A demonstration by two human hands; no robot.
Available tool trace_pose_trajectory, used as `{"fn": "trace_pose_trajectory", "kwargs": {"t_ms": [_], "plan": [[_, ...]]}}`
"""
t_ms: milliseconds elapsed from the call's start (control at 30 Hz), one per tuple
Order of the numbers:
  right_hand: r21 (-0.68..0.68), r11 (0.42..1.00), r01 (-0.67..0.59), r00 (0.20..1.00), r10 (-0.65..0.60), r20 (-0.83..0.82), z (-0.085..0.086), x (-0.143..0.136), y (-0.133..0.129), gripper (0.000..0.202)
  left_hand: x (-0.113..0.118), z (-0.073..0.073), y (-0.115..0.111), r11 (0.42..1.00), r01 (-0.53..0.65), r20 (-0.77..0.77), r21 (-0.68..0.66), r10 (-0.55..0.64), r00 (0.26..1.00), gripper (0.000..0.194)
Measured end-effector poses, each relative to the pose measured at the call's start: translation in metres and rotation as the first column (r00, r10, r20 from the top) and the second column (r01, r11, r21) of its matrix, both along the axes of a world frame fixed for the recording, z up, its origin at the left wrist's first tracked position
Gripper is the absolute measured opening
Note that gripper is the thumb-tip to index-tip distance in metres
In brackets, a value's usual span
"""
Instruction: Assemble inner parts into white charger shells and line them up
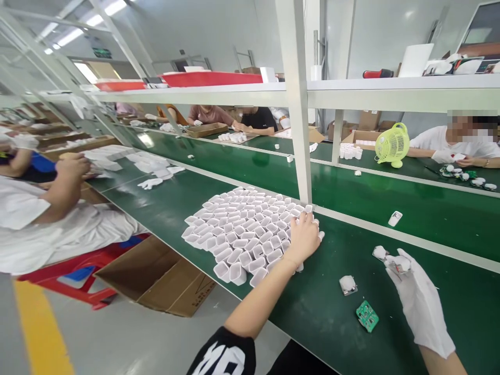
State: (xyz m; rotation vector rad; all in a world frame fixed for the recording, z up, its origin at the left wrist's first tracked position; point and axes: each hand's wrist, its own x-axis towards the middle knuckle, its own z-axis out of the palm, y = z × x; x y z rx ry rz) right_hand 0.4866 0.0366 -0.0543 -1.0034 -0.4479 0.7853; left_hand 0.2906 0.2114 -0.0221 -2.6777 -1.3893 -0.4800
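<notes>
My bare left hand reaches to the right edge of a dense group of small white plastic casings, open side up. Its fingers curl down over a casing there; the fingertips are partly hidden. My right hand, in a white glove, is closed around a small white-topped module above the green bench. Another white-topped module is at its fingertips; whether it is held too, I cannot tell. To the left of that hand lie a third such module and a green circuit board.
A white metal post rises behind the casings and carries a shelf. Beyond a pale rail runs a green belt bearing a white part. Co-workers sit opposite and left. An open cardboard box stands below the bench edge.
</notes>
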Motion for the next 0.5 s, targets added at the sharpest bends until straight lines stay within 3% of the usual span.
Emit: {"fn": "trace_pose_trajectory", "kwargs": {"t_ms": [100, 233, 367, 500], "plan": [[0.001, 0.999, -0.043, 0.999, 0.043, -0.016, -0.002, 0.002, 0.0, 0.039, 0.001, -0.013, 0.023, 0.999, 0.042, -0.119, -0.012, -0.043, 0.992, 0.019], [-0.09, 0.99, -0.106, 0.993, 0.109, 0.037, -0.001, -0.002, -0.002, 0.04, 0.009, -0.026, 0.027, 0.996, 0.089, -0.174, -0.015, -0.09, 0.981, 0.021], [-0.064, 0.988, -0.14, 0.99, 0.141, 0.014, 0.001, -0.004, -0.002, 0.041, 0.014, -0.02, 0.017, 0.993, 0.108, -0.106, -0.035, -0.112, 0.988, 0.022], [0.001, 0.984, -0.178, 0.982, 0.178, -0.058, -0.006, 0.0, 0.001, 0.035, 0.019, -0.012, 0.001, 0.979, 0.173, 0.063, -0.11, -0.166, 0.984, 0.02]]}}
